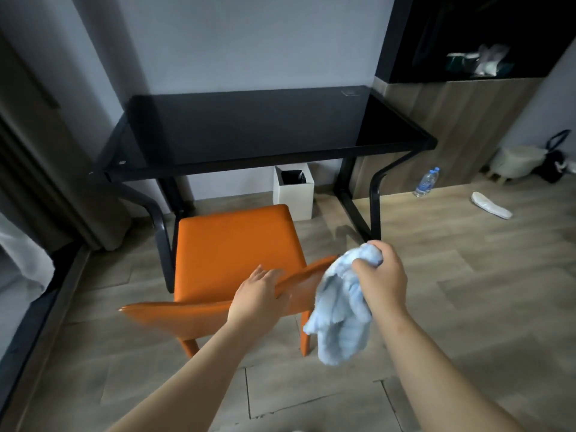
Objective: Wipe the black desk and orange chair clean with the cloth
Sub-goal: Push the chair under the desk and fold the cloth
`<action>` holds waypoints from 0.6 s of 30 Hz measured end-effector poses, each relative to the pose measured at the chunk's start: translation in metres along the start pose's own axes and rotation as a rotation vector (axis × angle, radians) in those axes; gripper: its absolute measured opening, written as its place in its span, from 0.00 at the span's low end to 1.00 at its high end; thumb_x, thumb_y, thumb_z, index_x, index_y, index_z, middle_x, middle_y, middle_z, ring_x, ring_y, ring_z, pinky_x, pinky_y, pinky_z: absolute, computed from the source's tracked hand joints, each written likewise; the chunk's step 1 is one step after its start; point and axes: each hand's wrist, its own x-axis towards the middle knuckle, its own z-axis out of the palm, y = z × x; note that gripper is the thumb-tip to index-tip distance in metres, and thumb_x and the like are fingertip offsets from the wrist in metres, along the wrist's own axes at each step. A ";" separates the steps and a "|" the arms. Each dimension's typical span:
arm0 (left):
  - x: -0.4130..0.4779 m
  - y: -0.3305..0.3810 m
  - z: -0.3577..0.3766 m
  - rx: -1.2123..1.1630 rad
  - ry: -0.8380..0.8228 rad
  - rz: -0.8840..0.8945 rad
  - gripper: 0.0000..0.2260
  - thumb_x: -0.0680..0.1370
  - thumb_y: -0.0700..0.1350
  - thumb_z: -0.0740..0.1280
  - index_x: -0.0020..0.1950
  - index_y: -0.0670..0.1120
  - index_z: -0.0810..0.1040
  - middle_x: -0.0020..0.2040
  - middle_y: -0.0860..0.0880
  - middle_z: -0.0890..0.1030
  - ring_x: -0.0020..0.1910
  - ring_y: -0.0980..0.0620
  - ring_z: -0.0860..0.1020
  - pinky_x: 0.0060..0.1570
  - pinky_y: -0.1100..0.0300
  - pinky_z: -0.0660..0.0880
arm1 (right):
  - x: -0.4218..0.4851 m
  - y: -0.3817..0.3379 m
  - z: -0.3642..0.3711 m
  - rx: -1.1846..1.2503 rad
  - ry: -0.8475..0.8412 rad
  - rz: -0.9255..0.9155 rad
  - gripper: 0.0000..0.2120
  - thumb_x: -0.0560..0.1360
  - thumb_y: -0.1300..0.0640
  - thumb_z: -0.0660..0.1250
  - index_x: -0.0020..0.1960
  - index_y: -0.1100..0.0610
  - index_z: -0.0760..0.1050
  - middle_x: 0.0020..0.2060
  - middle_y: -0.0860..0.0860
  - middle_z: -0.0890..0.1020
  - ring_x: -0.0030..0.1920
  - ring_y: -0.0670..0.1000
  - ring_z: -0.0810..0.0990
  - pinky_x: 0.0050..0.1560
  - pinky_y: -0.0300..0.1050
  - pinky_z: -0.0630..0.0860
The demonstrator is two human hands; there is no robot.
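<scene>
Two bare forearms reach up from the near edge of the view toward an orange chair [232, 254] that stands on a wood-look floor [452, 307].

On the left, the left hand [260, 296] rests on the top edge of the chair's backrest, just left of its middle. Its fingers lie fairly straight over the edge, pointing away, and it grips nothing else. The backrest is the nearest part of the chair. Its top edge runs as a long band from near left to farther right, tilting up toward the right.

Farther right, the right hand [378, 272] is closed in a fist around a pale blue cloth [341, 310]. The bunched top of the cloth sits inside the fingers, and the rest hangs loose below the hand. The cloth hangs just at the right end of the backrest; whether it touches the chair cannot be told.

So the cloth hand is the nearer one to the right end of the backrest, and the seat lies beyond it, away and to the left. A wipe would most likely run leftward along the backrest's length.

Beyond the chair stands the black desk [265, 132], its long side running left to right against the far wall, well apart from both hands. A white bin [294, 198] sits under it.
</scene>
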 end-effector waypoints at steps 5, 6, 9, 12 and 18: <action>0.004 0.014 -0.027 -0.185 0.039 0.116 0.25 0.76 0.52 0.65 0.72 0.52 0.64 0.71 0.53 0.68 0.70 0.54 0.64 0.62 0.62 0.65 | -0.006 -0.041 0.001 0.111 -0.115 -0.017 0.12 0.69 0.59 0.66 0.46 0.41 0.74 0.43 0.39 0.80 0.46 0.39 0.78 0.42 0.36 0.71; 0.004 0.014 -0.035 -0.262 0.002 0.166 0.29 0.75 0.52 0.68 0.73 0.53 0.62 0.71 0.54 0.66 0.69 0.56 0.64 0.63 0.63 0.64 | -0.008 -0.045 0.004 0.135 -0.140 -0.018 0.12 0.70 0.59 0.66 0.47 0.43 0.75 0.44 0.41 0.80 0.47 0.41 0.78 0.42 0.36 0.71; 0.000 0.021 -0.059 -0.532 -0.209 0.320 0.39 0.67 0.54 0.75 0.72 0.59 0.58 0.71 0.60 0.63 0.67 0.66 0.62 0.64 0.67 0.62 | -0.013 -0.064 0.016 0.221 -0.253 -0.040 0.10 0.72 0.62 0.67 0.45 0.47 0.77 0.40 0.44 0.82 0.41 0.40 0.80 0.40 0.30 0.73; -0.006 0.016 -0.073 -0.881 -0.275 0.431 0.37 0.66 0.50 0.75 0.70 0.55 0.62 0.66 0.53 0.72 0.66 0.56 0.71 0.61 0.59 0.72 | -0.019 -0.086 0.032 0.349 -0.412 -0.026 0.08 0.74 0.63 0.66 0.41 0.51 0.78 0.36 0.46 0.82 0.37 0.41 0.81 0.42 0.37 0.75; -0.026 -0.034 -0.083 -0.958 -0.193 0.169 0.30 0.70 0.38 0.71 0.64 0.64 0.68 0.59 0.57 0.78 0.57 0.55 0.78 0.51 0.62 0.76 | -0.025 -0.080 0.064 0.279 -0.603 0.365 0.08 0.72 0.50 0.66 0.42 0.54 0.79 0.41 0.52 0.83 0.44 0.54 0.81 0.48 0.49 0.76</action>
